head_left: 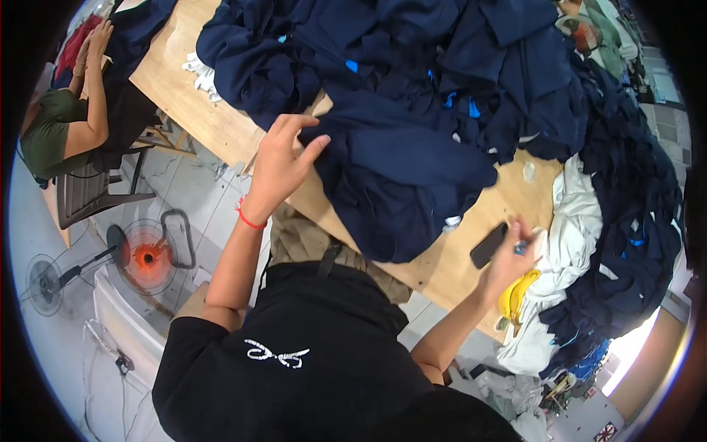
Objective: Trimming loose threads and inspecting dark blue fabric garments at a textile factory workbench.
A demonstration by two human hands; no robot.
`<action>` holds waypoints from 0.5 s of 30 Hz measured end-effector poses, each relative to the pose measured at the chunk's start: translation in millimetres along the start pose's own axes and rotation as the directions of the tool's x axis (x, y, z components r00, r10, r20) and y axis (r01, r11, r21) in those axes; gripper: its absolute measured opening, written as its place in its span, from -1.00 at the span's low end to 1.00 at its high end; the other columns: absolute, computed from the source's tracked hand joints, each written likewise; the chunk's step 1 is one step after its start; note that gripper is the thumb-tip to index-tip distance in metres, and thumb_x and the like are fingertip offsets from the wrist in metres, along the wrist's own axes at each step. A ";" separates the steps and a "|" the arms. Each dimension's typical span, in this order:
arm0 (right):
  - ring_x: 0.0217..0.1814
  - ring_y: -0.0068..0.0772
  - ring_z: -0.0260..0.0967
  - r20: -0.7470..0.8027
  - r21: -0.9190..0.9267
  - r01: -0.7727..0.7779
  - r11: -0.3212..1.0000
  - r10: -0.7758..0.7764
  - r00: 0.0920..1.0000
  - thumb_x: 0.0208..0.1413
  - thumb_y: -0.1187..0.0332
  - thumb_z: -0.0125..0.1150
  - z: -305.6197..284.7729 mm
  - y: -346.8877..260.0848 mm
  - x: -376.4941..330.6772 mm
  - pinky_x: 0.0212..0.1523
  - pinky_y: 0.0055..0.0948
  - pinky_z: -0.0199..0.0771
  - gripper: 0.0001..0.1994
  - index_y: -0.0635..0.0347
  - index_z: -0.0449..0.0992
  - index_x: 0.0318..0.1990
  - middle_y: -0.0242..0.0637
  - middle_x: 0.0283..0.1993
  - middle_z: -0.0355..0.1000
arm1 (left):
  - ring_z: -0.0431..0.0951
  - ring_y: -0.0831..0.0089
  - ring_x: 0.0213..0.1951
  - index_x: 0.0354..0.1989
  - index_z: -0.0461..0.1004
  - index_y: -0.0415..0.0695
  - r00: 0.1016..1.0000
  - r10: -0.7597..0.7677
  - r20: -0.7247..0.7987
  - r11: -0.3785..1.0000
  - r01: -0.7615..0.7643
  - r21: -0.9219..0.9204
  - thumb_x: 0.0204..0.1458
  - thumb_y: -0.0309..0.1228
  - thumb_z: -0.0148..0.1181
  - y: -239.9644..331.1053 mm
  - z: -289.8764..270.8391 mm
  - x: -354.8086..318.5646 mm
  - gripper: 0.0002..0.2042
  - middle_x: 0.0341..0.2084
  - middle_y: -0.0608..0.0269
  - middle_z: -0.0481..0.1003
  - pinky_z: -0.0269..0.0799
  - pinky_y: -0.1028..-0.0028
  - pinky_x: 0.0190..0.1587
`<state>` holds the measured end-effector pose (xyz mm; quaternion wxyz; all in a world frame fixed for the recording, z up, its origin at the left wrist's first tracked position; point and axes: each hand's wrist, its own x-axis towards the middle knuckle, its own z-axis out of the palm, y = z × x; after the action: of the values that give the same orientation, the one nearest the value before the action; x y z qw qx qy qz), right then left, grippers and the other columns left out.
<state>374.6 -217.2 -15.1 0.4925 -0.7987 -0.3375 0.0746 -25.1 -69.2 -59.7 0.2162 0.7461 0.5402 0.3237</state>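
Note:
A navy blue garment (412, 162) lies bunched on the wooden table (526, 188) in front of me, its near part hanging over the edge. My left hand (283, 158) is at the garment's left side, fingers apart and curved, holding nothing; whether the fingertips touch the cloth I cannot tell. To the right, my right hand (509, 259) is closed around a small bluish item (521, 248), too covered by the fingers to name. Just left of that hand lies a dark phone (488, 246). Yellow bananas (517, 296) sit beneath its wrist, beside a white cloth (574, 214).
A large heap of navy garments (515, 59) covers the table's far side and continues down the right. At left are a standing fan (147, 258), a dark chair (103, 195) and a white bin (125, 317). A co-worker in a green shirt (55, 132) handles cloth at far left.

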 end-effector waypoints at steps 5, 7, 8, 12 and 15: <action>-0.30 -0.61 0.45 0.415 -0.043 -0.058 0.997 0.071 0.907 0.28 0.46 0.41 39.8 -13.6 -87.1 -0.20 -0.54 0.49 -0.87 0.31 0.70 -0.10 -0.39 -0.29 0.62 | 0.58 0.42 -0.28 -0.02 0.57 -0.23 0.934 -0.316 -0.167 0.944 0.291 -0.154 0.20 -0.48 0.37 -13.8 11.6 -55.1 -0.78 -0.30 0.21 0.58 0.49 0.44 -0.20; -0.30 -0.61 0.50 0.542 -0.037 -0.075 0.997 0.083 0.836 0.22 0.48 0.46 58.8 -21.3 -102.3 -0.27 -0.55 0.47 -0.86 0.33 0.70 -0.11 -0.37 -0.30 0.63 | 0.49 0.62 -0.42 -0.09 0.58 -0.23 0.877 -0.469 -0.099 0.858 0.427 -0.286 0.24 -0.46 0.36 -7.6 11.2 -67.3 -0.84 -0.44 0.34 0.55 0.44 0.54 -0.32; -0.27 -0.60 0.54 0.579 -0.018 -0.053 0.998 0.053 0.813 0.19 0.49 0.49 68.4 -21.0 -108.0 -0.27 -0.55 0.47 -0.84 0.35 0.70 -0.12 -0.34 -0.29 0.64 | 0.49 0.62 -0.42 -0.09 0.58 -0.23 0.875 -0.472 -0.103 0.858 0.430 -0.279 0.24 -0.46 0.36 -7.3 13.3 -69.8 -0.84 -0.44 0.34 0.55 0.44 0.54 -0.32; -0.30 -0.28 0.61 0.600 0.118 0.222 0.968 -0.248 0.761 0.06 0.45 0.59 109.6 -44.1 -112.1 -0.24 -0.41 0.56 -0.73 0.37 0.68 -0.12 -0.11 -0.27 0.61 | 0.57 0.59 -0.49 -0.27 0.62 -0.29 0.836 -0.530 0.141 0.760 0.543 -0.357 0.20 -0.35 0.44 -10.7 28.5 -78.0 -0.77 -0.56 0.26 0.61 0.46 0.53 -0.39; -0.29 -0.14 0.62 0.648 0.046 0.290 0.956 -0.250 0.719 0.01 0.32 0.64 130.1 -51.1 -114.1 -0.23 -0.31 0.59 -0.65 0.31 0.65 -0.13 -0.14 -0.27 0.60 | 0.60 0.50 -0.51 -0.43 0.59 -0.30 0.769 -0.583 0.262 0.724 0.638 -0.261 0.06 -0.10 0.55 -0.5 41.0 -66.3 -0.56 -0.64 0.23 0.57 0.47 0.45 -0.41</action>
<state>205.3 -176.7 -62.2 0.3272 -0.6798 -0.6013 0.2631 -9.8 -130.7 -105.2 0.4773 0.5014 0.6734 0.2597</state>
